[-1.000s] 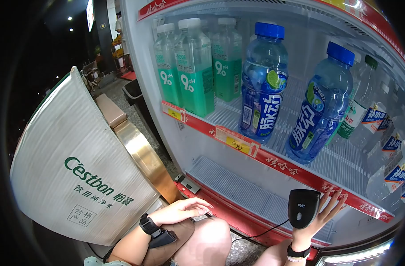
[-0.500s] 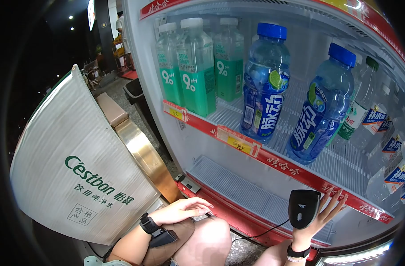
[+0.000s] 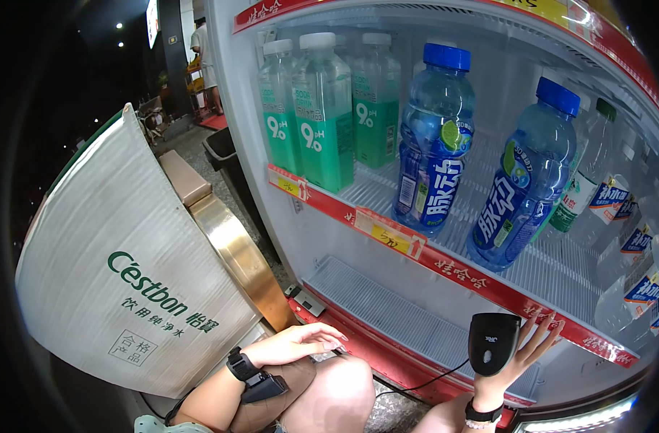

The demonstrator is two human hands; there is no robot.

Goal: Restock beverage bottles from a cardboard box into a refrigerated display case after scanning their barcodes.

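Note:
My left hand [image 3: 293, 344] rests palm down near my knee, its fingers stretched forward and holding nothing. At the lower right, my right hand [image 3: 521, 357] has its fingers spread at the red shelf edge. A black device [image 3: 494, 344] with a cable sits in front of the right palm, apparently strapped or held there; how it is attached is hidden. Above, on the fridge shelf, stand two blue-capped bottles, one in the middle [image 3: 436, 137] and one to its right [image 3: 524, 173]. Green soda drink bottles [image 3: 322, 115] stand at the shelf's left.
More clear bottles [image 3: 607, 198] stand at the right of the shelf [image 3: 560, 278]. Below it is a lower rack [image 3: 387, 303]. A white Cestbon-printed sheet [image 3: 134, 260] and a gold curved band [image 3: 236, 252] are on the left. A person [image 3: 203, 54] stands far behind.
The view has shifted slightly, so the bottles appear a little lower and farther right. Both hands keep nearly the same pose.

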